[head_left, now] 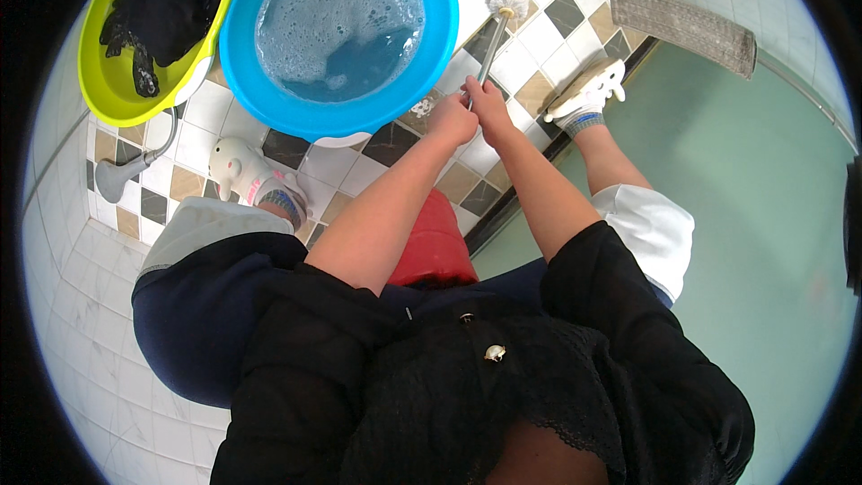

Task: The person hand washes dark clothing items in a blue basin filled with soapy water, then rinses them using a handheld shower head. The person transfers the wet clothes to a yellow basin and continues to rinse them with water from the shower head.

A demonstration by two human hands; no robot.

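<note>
Our left hand [453,119] and right hand [488,108]: grip closed around slim, shiny-handled brush [493,48] | its head [506,2]: round, bristly | left: round blue basin [238,36], foamy water [341,0]

My left hand [452,121] and right hand [489,110] grip the slim handle of a brush [492,45], its pale round head pointing away from me. Left of it, a blue basin [241,45] holds sudsy water [359,18], beside a lime-green basin [92,58] of dark cloth [171,13]. Nearer me shows a red stool [433,242].
</note>
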